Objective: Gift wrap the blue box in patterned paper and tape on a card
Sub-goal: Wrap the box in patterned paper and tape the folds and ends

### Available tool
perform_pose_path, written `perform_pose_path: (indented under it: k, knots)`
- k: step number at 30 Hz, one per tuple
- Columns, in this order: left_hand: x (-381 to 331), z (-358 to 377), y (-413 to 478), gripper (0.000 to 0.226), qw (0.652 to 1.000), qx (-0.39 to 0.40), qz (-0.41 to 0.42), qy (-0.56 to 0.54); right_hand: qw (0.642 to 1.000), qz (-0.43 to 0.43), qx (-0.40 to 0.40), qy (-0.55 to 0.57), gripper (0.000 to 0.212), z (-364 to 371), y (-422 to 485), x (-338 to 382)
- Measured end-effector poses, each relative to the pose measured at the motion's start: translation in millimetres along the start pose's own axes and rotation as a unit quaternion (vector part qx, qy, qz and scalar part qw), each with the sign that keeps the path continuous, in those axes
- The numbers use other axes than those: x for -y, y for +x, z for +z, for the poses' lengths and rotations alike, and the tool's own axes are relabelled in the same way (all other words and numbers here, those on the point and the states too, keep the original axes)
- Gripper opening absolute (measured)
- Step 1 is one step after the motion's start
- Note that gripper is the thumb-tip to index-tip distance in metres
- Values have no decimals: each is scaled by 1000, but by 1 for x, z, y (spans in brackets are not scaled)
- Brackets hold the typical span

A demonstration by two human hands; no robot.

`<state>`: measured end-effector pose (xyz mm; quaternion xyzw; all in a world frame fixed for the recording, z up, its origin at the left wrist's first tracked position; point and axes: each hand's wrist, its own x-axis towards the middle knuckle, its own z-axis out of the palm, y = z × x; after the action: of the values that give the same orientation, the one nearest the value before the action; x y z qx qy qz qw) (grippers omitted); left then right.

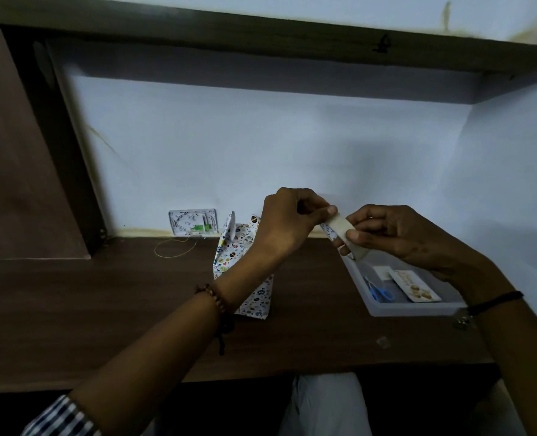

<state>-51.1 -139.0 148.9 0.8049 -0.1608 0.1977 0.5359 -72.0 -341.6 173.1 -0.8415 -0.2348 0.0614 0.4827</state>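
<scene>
A box wrapped in white patterned paper [245,278] stands on the brown desk [103,309], with loose paper flaps sticking up at its far end; no blue shows. My right hand [399,234] grips a pale roll of tape [350,239] above the tray's far corner. My left hand [289,218] is raised beside it and pinches the tape's free end [333,220] between thumb and fingers. A card with a tan design [416,286] lies in the tray.
A translucent plastic tray [411,309] at the right holds blue-handled scissors [380,292] and a small white piece. A wall socket plate [193,222] and a thin looped string [174,247] sit at the desk's back. A dark shelf [260,39] hangs overhead.
</scene>
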Motion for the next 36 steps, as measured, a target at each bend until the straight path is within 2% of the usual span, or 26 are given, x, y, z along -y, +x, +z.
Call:
perform_pose_path:
  k: [9, 14, 20, 25, 28, 33, 34, 36]
  knots:
    - [-1, 18, 1, 14, 989, -24, 53, 133, 1000, 13, -9, 5, 19, -7, -1, -4]
    - [-2, 22, 0, 17, 984, -23, 47, 168, 1000, 20, -9, 8, 17, -9, -1, -9]
    - [0, 26, 3, 19, 991, 6, -26, 134, 1000, 23, 0, -1, 20, -16, -2, -16]
    - [8, 26, 10, 27, 993, 41, -109, 3, 1000, 16, 0, -20, 20, -18, -1, -19]
    - [10, 26, 12, 31, 988, 58, -135, -37, 1000, 16, -1, -26, 24, -19, -1, -21]
    - [9, 23, 13, 54, 980, 100, -151, -82, 999, 24, 5, -30, 23, -22, -1, -26]
    - [11, 23, 13, 54, 980, 106, -151, -77, 999, 25, 7, -28, 23, -22, -1, -26]
    - [13, 23, 13, 39, 979, 101, -159, -76, 999, 24, 11, -31, 23, -21, 0, -26]
